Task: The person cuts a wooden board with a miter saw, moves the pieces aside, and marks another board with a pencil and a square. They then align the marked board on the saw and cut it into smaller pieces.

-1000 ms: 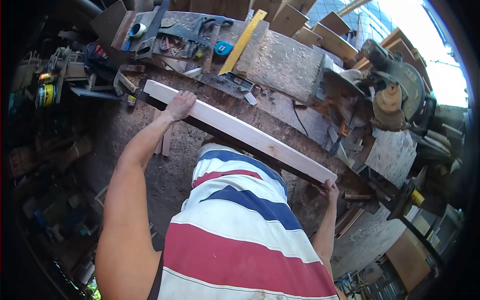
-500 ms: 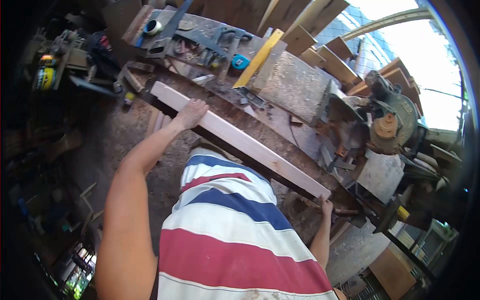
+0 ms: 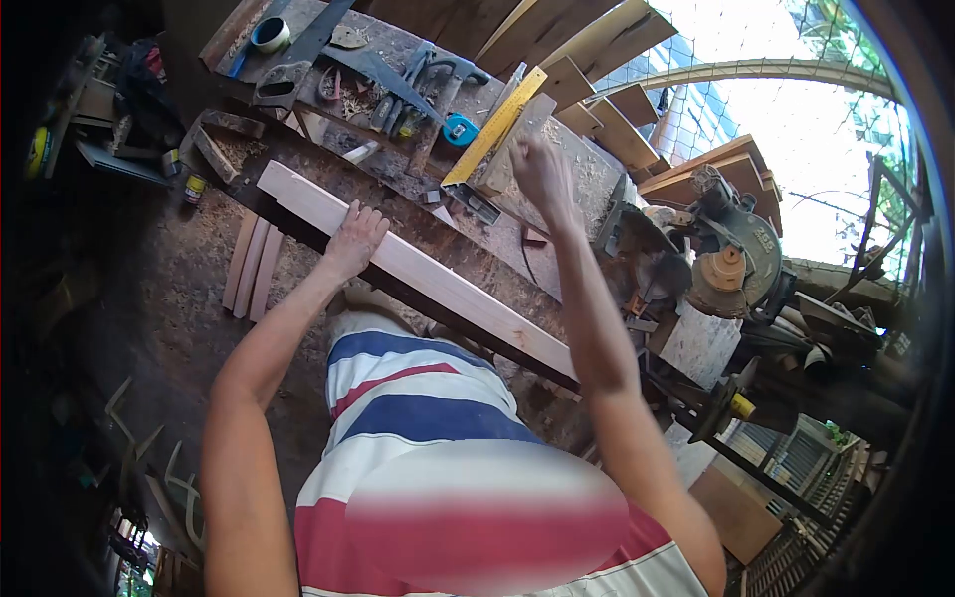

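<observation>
A long pale wooden board (image 3: 458,298) lies slantwise along the front edge of the workbench. My left hand (image 3: 356,239) is wrapped over the board near its left end. Over the bench, beside the yellow square ruler (image 3: 495,127), my right hand (image 3: 545,174) is raised with its fingers curled; whatever it may hold is too small or hidden to make out. My right forearm covers the board's right end. A blue tape measure (image 3: 460,129) lies just left of the ruler.
A circular saw machine (image 3: 731,254) stands at the right. Handsaws (image 3: 383,80), a hammer and a tape roll (image 3: 271,35) lie at the back. Planks (image 3: 617,40) lean behind the bench. Wood strips (image 3: 254,267) are below left, near a small yellow container (image 3: 194,187).
My right hand has left the board's right end and moved up and over the bench to the ruler. My left hand still holds the board. The camera view has shifted.
</observation>
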The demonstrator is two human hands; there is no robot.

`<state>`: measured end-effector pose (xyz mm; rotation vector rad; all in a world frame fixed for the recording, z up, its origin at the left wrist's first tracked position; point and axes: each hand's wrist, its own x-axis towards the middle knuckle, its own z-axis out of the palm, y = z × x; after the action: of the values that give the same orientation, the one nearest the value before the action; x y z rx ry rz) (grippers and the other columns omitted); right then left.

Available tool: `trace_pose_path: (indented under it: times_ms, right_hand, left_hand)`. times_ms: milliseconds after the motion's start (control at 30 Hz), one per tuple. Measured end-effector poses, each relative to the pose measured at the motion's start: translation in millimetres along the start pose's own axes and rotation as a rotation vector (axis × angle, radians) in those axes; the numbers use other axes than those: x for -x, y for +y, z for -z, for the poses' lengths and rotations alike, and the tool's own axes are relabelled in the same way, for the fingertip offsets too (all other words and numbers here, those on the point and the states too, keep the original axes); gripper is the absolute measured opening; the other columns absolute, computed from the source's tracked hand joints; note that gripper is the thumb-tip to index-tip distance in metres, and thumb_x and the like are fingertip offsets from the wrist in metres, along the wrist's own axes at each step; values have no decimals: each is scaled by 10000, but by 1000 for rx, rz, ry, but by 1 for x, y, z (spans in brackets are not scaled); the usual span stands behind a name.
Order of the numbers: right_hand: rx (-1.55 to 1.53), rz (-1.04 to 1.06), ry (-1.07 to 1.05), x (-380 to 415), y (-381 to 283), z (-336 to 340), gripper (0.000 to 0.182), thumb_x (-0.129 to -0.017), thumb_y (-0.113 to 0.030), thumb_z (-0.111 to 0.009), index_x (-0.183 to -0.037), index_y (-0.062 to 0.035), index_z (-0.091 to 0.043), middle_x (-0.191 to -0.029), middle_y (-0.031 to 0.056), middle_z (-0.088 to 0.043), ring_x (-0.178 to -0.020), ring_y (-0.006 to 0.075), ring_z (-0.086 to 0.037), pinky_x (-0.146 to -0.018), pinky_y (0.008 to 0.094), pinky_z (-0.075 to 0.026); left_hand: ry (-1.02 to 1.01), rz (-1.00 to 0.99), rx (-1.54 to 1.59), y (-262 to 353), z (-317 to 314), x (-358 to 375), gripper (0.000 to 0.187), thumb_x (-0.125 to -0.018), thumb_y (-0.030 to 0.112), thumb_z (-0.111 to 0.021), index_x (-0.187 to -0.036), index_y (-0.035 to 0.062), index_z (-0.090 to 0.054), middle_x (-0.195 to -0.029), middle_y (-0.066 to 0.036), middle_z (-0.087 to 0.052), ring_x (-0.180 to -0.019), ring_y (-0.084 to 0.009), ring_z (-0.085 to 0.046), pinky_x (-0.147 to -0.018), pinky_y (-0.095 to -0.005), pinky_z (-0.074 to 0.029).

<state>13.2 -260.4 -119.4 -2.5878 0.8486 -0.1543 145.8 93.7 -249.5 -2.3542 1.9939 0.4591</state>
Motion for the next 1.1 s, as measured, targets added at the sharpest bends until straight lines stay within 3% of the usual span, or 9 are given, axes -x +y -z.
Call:
trace_pose_path:
  times_ms: [100, 200, 267, 333, 400, 533, 833, 1033, 1100]
  right_hand:
    - [312, -38, -301, -98, -3, -22, 298, -944, -240, -639, -1048, -23, -814, -1028, 276, -774, -959, 428, -769, -859, 523, -612]
    - [519, -37, -524, -136, -17, -42, 327, -958, -256, -653, -1143, -33, -804, -1161, 213, -791, -1102, 354, -776, -901, 469, -633]
    - [595, -137, -530, -145, -34, -40, 358, -980, -259, -654, -1244, -51, -777, -1248, 167, -785, -1158, 302, -771, -882, 447, -639]
    - [649, -300, -416, -149, -55, -34, 414, -1009, -256, -651, -1373, -79, -736, -1323, 118, -769, -1182, 243, -765, -822, 433, -643]
    - [668, -283, -350, -160, -35, -71, 393, -1000, -258, -655, -1342, -83, -743, -1294, 113, -767, -1169, 245, -761, -824, 434, -635]
    - [733, -81, -315, -178, 14, -152, 353, -983, -261, -665, -1278, -91, -756, -1238, 102, -765, -1142, 249, -751, -829, 435, -619]
    - [753, 93, -321, -184, 45, -193, 270, -944, -270, -686, -1136, -109, -785, -1110, 78, -759, -1084, 258, -730, -840, 438, -583]
    - [817, 205, -338, -167, 77, -206, 224, -918, -276, -701, -1041, -120, -805, -1024, 61, -755, -1045, 263, -716, -847, 440, -559]
    - [872, 296, -340, -157, 101, -201, 212, -909, -277, -705, -1009, -124, -812, -996, 56, -753, -1032, 265, -711, -849, 441, -551]
  left_hand:
    - [36, -43, -66, 2, 34, 10, 859, -788, 205, -837, -1558, 73, -481, -1609, -206, -468, -1594, -380, -339, -1337, -614, -172]
    - [26, 88, 375, 1, 73, 23, 1179, -746, 398, -934, -1704, 109, -311, -1768, -193, -290, -1684, -377, -125, -1356, -613, -89]
    - [225, 253, 499, 0, 77, 31, 1155, -756, 445, -942, -1684, 93, -352, -1756, -194, -312, -1673, -381, -167, -1344, -621, -131]
    - [418, 353, 508, -9, 58, 31, 932, -781, 370, -929, -1571, 90, -522, -1710, -178, -407, -1634, -389, -286, -1321, -609, -213]
    - [531, 383, 517, -13, 57, 25, 768, -800, 276, -914, -1473, 87, -596, -1663, -159, -470, -1595, -376, -357, -1296, -590, -263]
    - [488, 441, 445, -13, 27, 7, 731, -844, 290, -880, -1476, 57, -597, -1701, -168, -411, -1637, -383, -278, -1332, -577, -205]
    - [473, 398, 272, -9, 18, 8, 549, -960, 468, -684, -1297, 35, -674, -1597, -198, -515, -1599, -401, -340, -1346, -633, -149]
    - [507, 436, 364, -9, 6, 2, 591, -789, 351, -849, -1295, 85, -696, -1585, -159, -524, -1586, -394, -354, -1326, -664, -162]
    - [530, 449, 327, -7, 6, 1, 574, -800, 360, -836, -1289, 92, -703, -1582, -148, -525, -1587, -386, -354, -1325, -663, -162]
